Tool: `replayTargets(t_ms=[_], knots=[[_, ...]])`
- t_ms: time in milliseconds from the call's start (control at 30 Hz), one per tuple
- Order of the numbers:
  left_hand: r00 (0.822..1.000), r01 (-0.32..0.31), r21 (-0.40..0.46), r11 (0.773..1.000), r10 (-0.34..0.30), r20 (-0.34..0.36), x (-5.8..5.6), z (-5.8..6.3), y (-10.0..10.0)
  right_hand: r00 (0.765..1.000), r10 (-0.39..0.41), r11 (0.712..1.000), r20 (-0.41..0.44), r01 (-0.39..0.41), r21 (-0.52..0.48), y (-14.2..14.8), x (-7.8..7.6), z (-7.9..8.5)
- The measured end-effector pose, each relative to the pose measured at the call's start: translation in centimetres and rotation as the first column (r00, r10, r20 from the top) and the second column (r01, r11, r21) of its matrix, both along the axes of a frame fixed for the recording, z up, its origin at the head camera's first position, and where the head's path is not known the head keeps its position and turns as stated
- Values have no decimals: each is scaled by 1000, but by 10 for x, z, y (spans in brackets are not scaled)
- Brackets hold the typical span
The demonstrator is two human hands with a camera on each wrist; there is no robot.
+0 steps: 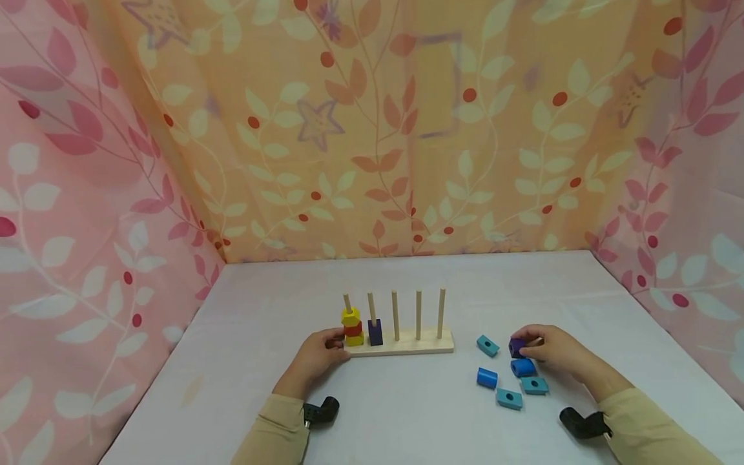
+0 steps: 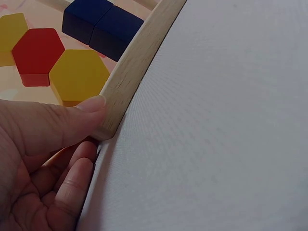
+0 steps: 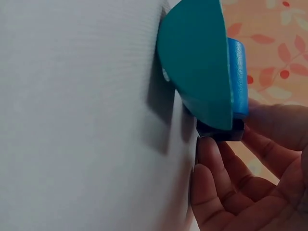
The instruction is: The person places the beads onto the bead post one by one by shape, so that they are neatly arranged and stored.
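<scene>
At the left end of a wooden peg board (image 1: 401, 347), my left hand (image 1: 316, 355) grips the base between thumb and curled fingers. The leftmost peg carries yellow and red hexagonal blocks (image 2: 38, 50); dark blue square blocks (image 2: 103, 24) sit on the peg beside it. Three more upright pegs (image 1: 418, 315) stand to the right. Over on the right, my right hand (image 1: 552, 345) pinches a dark purple block (image 1: 516, 348) just above or on the table; which, I cannot tell. A blue half-round block (image 1: 523, 368) lies right by its fingers.
Around the right hand lie teal blocks with holes (image 1: 487, 345), (image 1: 535, 385), (image 1: 509, 398) and another blue block (image 1: 487, 378). White cloth covers the table (image 1: 407, 413). Patterned fabric (image 1: 378, 129) rises at the back and both sides.
</scene>
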State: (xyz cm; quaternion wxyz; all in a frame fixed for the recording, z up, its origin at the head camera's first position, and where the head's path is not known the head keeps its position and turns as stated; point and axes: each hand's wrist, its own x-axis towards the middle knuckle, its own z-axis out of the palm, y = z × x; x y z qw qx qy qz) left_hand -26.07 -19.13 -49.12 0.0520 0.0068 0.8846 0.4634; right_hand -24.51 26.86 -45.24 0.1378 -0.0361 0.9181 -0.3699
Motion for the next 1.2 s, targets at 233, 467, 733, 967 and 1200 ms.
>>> replayTargets(t_ms=[233,467,733,967,1200], knots=[[1000,15,3,1000,-15,-14,-2,-2,-2,1000,2,999,-26,-1,53,-5,0,-2],[1000,11,21,1000,-11,-5,-3,-4,-2,998,31,998,-50,-28,65,-3,-3,5],[1000,10,5,1000,-10,-11,-3,-3,-3,996,49,999,-70,-49,-3,-5,-2,24],[1000,7,-2,1000,-7,-12,-1,-3,-2,988,59,994,-146,-72,-87,-24,-1,43],[1000,2,-7,1000,-2,-13,0,-2,-1,977,62,979,-203,-99,-177,-55,-3,68]])
